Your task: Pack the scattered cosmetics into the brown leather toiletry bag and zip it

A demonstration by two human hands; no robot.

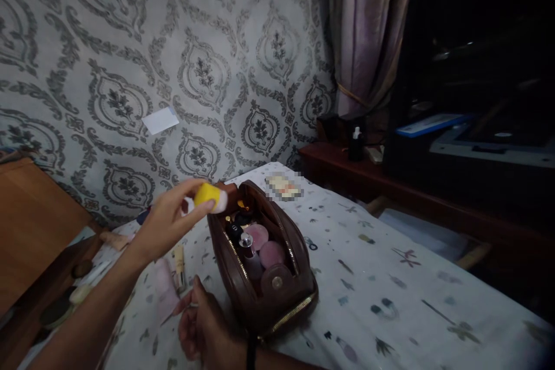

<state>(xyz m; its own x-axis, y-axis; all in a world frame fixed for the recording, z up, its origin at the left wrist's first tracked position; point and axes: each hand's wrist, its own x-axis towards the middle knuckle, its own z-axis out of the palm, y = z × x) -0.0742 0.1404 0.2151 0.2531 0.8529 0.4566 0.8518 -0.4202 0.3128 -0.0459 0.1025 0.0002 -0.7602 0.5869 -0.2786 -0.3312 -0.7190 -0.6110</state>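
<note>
My left hand (167, 222) is raised over the table and pinches a small yellow-and-white container (210, 196) between thumb and fingers, just above the far left end of an open brown zip pouch (286, 295). The pouch lies on the patterned tablecloth (390, 277) and holds pink round puffs (266, 245), a small bottle (247, 248) and other cosmetics. My right hand (203, 324), with a dark band at the wrist, rests on the cloth against the pouch's near left side. Its fingers are loosely curled, and I cannot tell if they hold anything.
A pink tube (165, 289) and a pale stick (179, 266) lie left of the pouch. A small card (282, 187) lies beyond it. A wooden board (30, 225) stands at the left. A dark shelf (390, 185) with a small bottle (356, 141) runs along the right.
</note>
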